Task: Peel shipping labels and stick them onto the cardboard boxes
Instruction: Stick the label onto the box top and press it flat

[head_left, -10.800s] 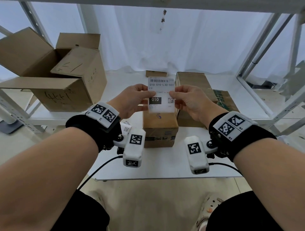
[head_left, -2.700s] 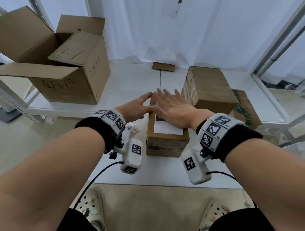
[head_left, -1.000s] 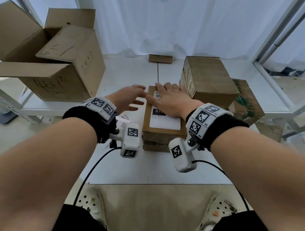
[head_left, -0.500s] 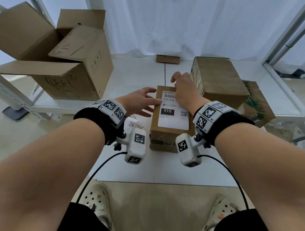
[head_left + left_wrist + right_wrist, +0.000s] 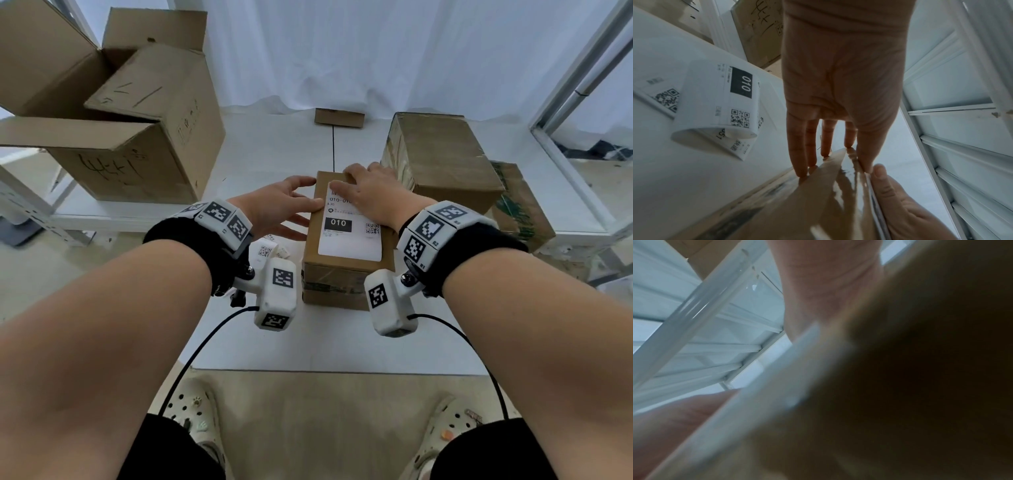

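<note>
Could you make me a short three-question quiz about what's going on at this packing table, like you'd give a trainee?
1. True or false: the shipping label marked 010 lies flat on top of the small cardboard box.
2. Where does the left hand touch that box? A) its left side B) underneath it C) nowhere
3. Fill in: spare labels lie loosely curled on the white table, on the box's ____ side.

Key
1. True. The right hand lies over its far end.
2. A. Straight fingers rest against the left side and top edge.
3. Left, below the left hand.
</note>
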Demonstrator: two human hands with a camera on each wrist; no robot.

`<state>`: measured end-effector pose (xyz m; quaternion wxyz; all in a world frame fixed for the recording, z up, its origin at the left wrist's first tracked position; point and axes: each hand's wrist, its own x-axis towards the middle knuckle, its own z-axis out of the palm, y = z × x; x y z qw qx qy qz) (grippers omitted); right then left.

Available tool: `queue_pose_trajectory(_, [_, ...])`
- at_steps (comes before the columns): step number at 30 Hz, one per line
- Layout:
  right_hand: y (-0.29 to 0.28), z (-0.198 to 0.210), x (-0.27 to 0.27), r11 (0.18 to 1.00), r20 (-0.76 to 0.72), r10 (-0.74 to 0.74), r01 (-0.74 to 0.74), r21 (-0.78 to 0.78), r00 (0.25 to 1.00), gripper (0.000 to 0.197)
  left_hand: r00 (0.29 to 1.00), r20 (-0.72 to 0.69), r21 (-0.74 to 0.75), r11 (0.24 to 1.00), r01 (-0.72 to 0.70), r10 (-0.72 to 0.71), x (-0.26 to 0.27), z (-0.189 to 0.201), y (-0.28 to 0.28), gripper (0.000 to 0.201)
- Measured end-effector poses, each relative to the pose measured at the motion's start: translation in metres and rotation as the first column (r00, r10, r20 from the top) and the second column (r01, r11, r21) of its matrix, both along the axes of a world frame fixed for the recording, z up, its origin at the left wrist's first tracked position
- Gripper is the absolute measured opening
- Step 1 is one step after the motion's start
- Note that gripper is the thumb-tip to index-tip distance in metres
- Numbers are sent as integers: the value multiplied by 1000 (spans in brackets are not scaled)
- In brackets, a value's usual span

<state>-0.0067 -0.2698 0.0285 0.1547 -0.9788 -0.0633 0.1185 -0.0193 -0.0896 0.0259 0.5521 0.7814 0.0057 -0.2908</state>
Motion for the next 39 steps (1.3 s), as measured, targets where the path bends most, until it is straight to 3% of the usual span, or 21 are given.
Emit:
queue_pose_trajectory(8, [-6, -11, 12, 982, 152, -140, 118, 145, 978, 31, 1000, 3, 37, 999, 3, -3, -1, 2, -3, 56])
queue_pose_trajectory(10, [-4, -12, 11, 952, 151, -214, 172, 253, 965, 30, 1000, 12, 77, 997, 2, -3, 0, 6, -6, 57])
queue_pose_trajectory(13, [1, -6, 5, 850, 20, -263, 222, 477, 965, 49, 994, 109, 177, 984, -24, 4, 3, 16, -12, 67])
queue_pose_trajectory(15, [2, -4, 2, 848, -26, -217, 201, 490, 976, 63, 989, 148, 213, 977, -29, -3, 6, 19, -15, 66])
queue_pose_trajectory(18, [-7, -7, 2, 857, -128, -173, 214, 470, 977, 82, 998, 58, 218, 976, 17, -31, 5, 19, -17, 64])
queue_pose_trajectory(22, [-19, -14, 3, 859, -197, -139, 217, 463, 970, 96, 994, 6, 222, 970, 103, -107, 6, 16, -18, 79])
queue_pose_trajectory(26, [-15, -17, 4, 806, -195, -179, 257, 533, 964, 79, 990, -4, 209, 968, 140, -142, 10, 11, -14, 87])
queue_pose_trajectory(39, [-11, -20, 9, 797, -49, -232, 218, 563, 972, 31, 985, 174, 171, 985, -14, -16, 22, -1, -17, 37])
